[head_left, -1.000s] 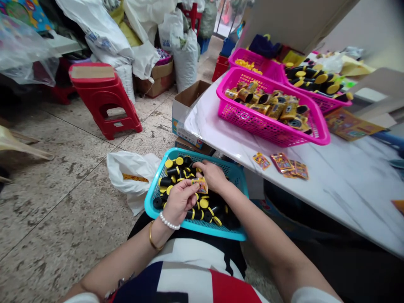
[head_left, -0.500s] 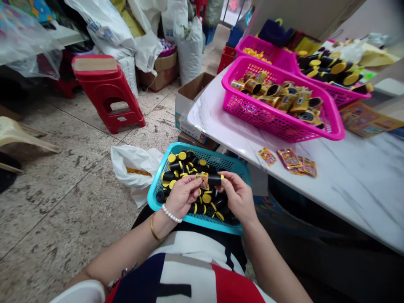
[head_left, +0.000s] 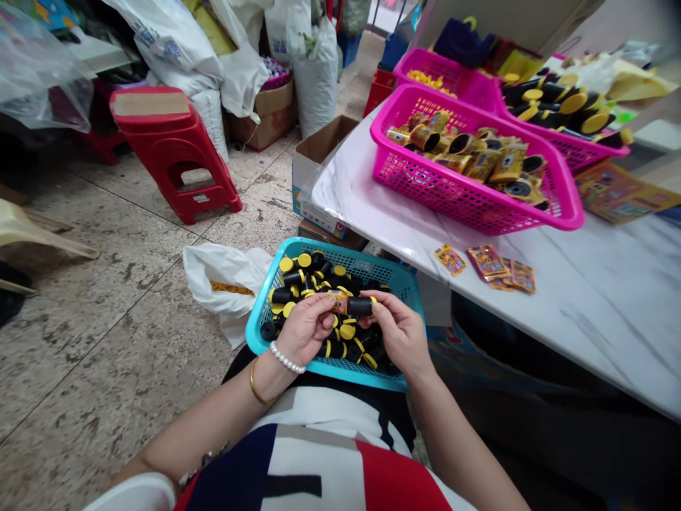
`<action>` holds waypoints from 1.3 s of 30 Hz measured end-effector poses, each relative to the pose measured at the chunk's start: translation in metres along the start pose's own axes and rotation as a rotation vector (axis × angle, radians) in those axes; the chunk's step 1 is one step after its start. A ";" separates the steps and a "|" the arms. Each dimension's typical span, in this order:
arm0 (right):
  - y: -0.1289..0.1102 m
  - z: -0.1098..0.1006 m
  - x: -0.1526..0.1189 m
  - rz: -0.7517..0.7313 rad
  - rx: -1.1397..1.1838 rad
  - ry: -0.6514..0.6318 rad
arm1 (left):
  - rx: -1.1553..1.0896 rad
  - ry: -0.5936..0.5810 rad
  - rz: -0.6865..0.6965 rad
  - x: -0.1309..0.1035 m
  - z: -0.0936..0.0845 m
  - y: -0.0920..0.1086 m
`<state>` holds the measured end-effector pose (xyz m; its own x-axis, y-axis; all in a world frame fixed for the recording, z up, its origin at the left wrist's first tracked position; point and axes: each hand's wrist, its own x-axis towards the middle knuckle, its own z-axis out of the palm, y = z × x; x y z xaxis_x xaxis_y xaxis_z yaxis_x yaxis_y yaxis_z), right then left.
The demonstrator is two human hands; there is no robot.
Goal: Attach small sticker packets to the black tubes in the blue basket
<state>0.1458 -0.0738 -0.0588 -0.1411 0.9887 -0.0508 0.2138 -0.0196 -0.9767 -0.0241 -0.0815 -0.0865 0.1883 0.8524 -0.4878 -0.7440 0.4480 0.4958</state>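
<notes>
Above a blue basket [head_left: 271, 284] on my lap, my right hand [head_left: 400, 330] grips a black plastic cylinder [head_left: 360, 306] by its yellow end. My left hand [head_left: 307, 328] pinches a printed orange wrapper [head_left: 340, 304] at the cylinder's other end. The wrapper touches that end; whether it overlaps the cylinder I cannot tell. Many black cylinders with yellow caps [head_left: 347, 331] lie loose in the basket below my hands. A pearl bracelet and a gold bangle circle my left wrist.
A marbled table [head_left: 404, 234] at right bears a pink basket [head_left: 473, 206] of wrapped cylinders [head_left: 482, 163] and flat wrapper stacks [head_left: 486, 262]. Behind it are more pink baskets. A red stool [head_left: 178, 156], an open carton [head_left: 319, 156] and a white bag [head_left: 228, 270] stand on the floor.
The view has shifted slightly. My hands keep the same grip, and the wrapper and cylinder still meet end to end, with the wrapper now lying closer against the cylinder.
</notes>
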 end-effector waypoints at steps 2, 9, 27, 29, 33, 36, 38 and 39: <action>0.003 0.002 -0.001 -0.021 -0.035 0.051 | -0.018 -0.023 -0.007 0.000 0.000 0.001; 0.005 0.005 -0.008 -0.161 -0.172 0.027 | 0.021 -0.013 0.007 0.000 0.000 0.000; -0.009 -0.014 -0.009 -0.400 -0.588 -0.133 | 0.079 -0.011 -0.041 0.000 0.000 -0.001; -0.004 -0.009 -0.009 -0.381 -0.545 -0.119 | 0.137 0.010 0.013 0.000 0.001 -0.002; 0.016 0.002 -0.008 -0.191 -0.107 -0.158 | 0.211 0.023 0.111 -0.002 0.000 -0.005; 0.026 0.003 -0.008 -0.087 0.141 -0.154 | 0.196 0.022 0.112 -0.002 0.000 -0.005; 0.028 -0.001 -0.009 -0.098 0.144 -0.103 | 0.176 0.023 0.091 -0.002 0.000 -0.004; 0.027 -0.003 -0.010 -0.119 0.110 -0.077 | 0.163 0.025 0.075 -0.003 0.001 -0.003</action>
<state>0.1559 -0.0837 -0.0841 -0.2332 0.9709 0.0552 0.0847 0.0769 -0.9934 -0.0219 -0.0848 -0.0862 0.1186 0.8793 -0.4613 -0.6412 0.4225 0.6406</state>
